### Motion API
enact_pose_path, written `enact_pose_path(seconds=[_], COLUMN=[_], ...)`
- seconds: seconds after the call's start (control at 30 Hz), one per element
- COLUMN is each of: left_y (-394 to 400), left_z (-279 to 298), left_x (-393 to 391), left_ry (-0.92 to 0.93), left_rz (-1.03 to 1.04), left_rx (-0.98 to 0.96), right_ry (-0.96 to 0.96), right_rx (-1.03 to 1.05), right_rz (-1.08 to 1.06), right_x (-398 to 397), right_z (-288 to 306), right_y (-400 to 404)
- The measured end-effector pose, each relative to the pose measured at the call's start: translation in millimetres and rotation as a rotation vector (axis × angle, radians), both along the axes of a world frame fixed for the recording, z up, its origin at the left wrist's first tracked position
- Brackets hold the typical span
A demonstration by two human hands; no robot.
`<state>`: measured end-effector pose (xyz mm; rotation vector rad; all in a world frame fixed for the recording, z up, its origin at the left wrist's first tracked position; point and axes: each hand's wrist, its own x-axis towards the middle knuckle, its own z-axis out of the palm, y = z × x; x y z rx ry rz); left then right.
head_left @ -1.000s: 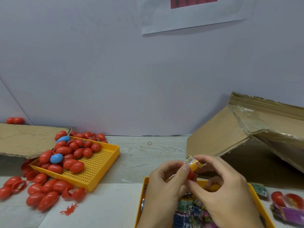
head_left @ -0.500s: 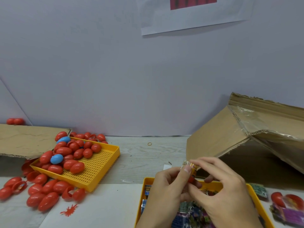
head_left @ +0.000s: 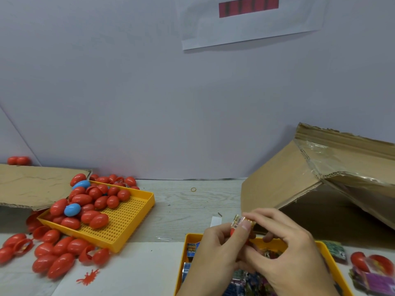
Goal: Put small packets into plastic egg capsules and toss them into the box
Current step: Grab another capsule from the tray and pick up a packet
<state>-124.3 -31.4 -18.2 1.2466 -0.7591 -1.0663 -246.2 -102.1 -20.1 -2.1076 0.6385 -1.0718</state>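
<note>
Both hands meet above the near yellow tray (head_left: 185, 248) of small packets. My left hand (head_left: 215, 251) holds a red egg capsule half (head_left: 232, 231), mostly hidden by its fingers. A small orange packet (head_left: 240, 221) with a barcode label sticks out of the capsule, pinched between my left thumb and the fingers of my right hand (head_left: 286, 251). The open cardboard box (head_left: 284, 178) lies on its side just beyond my hands, to the right.
A second yellow tray (head_left: 128, 218) at left holds several red capsules and two blue ones; more red capsules (head_left: 55, 255) lie loose in front of it. A flat cardboard piece (head_left: 27, 184) is at far left. Open red capsule halves (head_left: 369, 261) and a purple packet (head_left: 376, 282) lie at right.
Both hands drifted slightly down and left while working the packet into the capsule; the packet now sits lower between the fingers.
</note>
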Motion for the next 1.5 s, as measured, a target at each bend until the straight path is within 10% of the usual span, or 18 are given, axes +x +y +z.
enact_pose_path(seconds=[1.5], left_y=[-0.8], left_z=[-2.2], left_x=[0.4], left_ry=[0.037], left_rz=[-0.027], left_rx=[-0.006], right_ry=[0.024], right_rx=[0.156], right_rz=[-0.002], right_x=[-0.8], right_z=[-5.3], right_y=[-6.2])
